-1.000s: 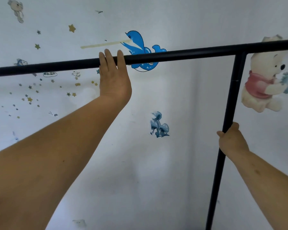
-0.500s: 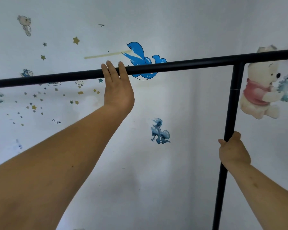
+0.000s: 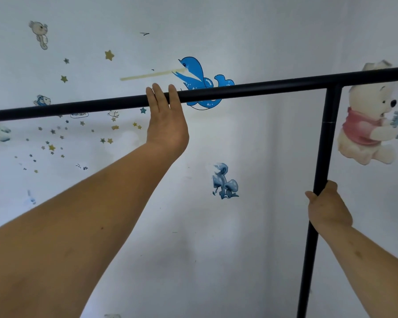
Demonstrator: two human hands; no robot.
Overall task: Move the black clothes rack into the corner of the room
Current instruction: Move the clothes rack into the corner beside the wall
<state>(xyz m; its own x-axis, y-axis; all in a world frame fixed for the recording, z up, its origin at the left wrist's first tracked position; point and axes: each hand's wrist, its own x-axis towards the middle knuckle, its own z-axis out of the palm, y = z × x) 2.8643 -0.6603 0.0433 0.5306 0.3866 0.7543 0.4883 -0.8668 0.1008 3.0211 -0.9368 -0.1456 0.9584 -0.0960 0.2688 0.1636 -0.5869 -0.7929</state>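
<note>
Black clothes rack [image 3: 251, 90] sits lower in view, both hands still gripping

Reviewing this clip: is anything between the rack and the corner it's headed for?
Nothing visible. Both hands already hold the black clothes rack: left hand on the top bar, right hand on the upright. Behind it only bare, stickered wall shows around the corner. The floor and rack base are out of frame.

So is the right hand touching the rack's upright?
Touching. The head view shows the right hand wrapped around the upright, fingers hidden behind it.
</note>
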